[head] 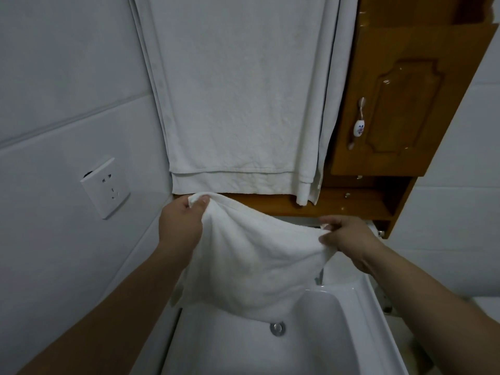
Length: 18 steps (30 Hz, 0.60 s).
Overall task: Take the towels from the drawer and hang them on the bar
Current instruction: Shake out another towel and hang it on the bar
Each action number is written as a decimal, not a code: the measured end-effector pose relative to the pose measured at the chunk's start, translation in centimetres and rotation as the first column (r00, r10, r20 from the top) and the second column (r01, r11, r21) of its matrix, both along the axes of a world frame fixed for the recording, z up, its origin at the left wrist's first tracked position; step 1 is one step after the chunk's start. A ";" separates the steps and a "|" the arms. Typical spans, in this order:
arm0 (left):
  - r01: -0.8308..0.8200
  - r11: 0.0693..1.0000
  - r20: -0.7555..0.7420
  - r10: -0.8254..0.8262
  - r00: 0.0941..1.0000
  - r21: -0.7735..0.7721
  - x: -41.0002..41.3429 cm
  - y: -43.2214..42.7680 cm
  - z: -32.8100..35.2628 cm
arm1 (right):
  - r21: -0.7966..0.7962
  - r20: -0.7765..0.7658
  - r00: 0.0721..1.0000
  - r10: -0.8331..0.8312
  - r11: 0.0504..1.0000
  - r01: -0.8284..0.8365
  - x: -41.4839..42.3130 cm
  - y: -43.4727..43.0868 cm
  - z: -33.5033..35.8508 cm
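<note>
I have a small white towel point(251, 261) stretched between both hands above the sink point(359, 307). My left hand point(180, 224) pinches its upper left corner, and my right hand point(349, 239) pinches the right edge a little lower. Larger white towels point(238, 90) already hang on the far side, left of the wooden cabinet point(405, 104). The bar itself is out of view above. I judge this to be the hanging step: next I should lift the towel high, find free bar and drape it evenly.

The towel point(254, 261) stretches between my left hand point(180, 226) and right hand point(346, 236) above the sink point(338, 323); hung towels point(230, 90) behind, cabinet point(400, 104) right of them, socket point(105, 188) left.
</note>
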<state>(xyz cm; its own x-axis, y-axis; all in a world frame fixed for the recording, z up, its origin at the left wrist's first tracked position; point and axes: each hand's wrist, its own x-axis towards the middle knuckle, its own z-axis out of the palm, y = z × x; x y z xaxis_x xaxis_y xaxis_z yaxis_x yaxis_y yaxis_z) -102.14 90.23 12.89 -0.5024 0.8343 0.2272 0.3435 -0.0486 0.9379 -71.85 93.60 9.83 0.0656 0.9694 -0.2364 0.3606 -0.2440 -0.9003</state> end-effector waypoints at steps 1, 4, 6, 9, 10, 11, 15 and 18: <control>0.011 1.000 -0.008 -0.011 1.000 -0.017 0.2 0.0 -0.1 | 0.074 0.043 0.998 -0.041 0.997 0.038 -0.3 -0.1 0.3; 0.039 0.998 -0.042 -0.041 0.998 -0.049 1.3 0.5 -0.2 | 0.297 0.136 0.973 -0.189 0.944 0.142 -1.7 -0.5 1.4; 0.039 0.997 -0.113 -0.047 0.992 -0.070 2.4 0.9 -0.1 | 0.419 0.166 0.959 -0.228 0.897 0.140 -3.1 -1.0 2.3; 0.064 0.996 -0.265 -0.077 0.961 -0.055 4.8 1.3 0.5 | 0.514 0.133 0.978 -0.164 0.855 0.073 -5.4 -1.8 3.7; 0.083 0.995 -0.303 -0.093 0.948 -0.047 5.7 1.3 0.7 | 0.516 0.105 0.985 -0.135 0.854 0.062 -6.2 -2.0 4.2; 0.099 0.994 -0.330 -0.107 0.938 -0.039 6.5 1.2 1.0 | 0.511 0.068 0.992 -0.110 0.858 0.060 -6.9 -2.2 4.6; 0.132 0.991 -0.354 -0.126 0.926 -0.008 8.8 1.4 1.5 | 0.460 -0.166 0.986 0.013 0.885 0.066 -8.5 -2.4 5.7; 0.158 0.987 -0.256 -0.156 0.954 -0.012 9.2 1.9 1.8 | 0.399 -0.295 0.950 0.096 0.916 0.031 -8.2 -2.4 6.1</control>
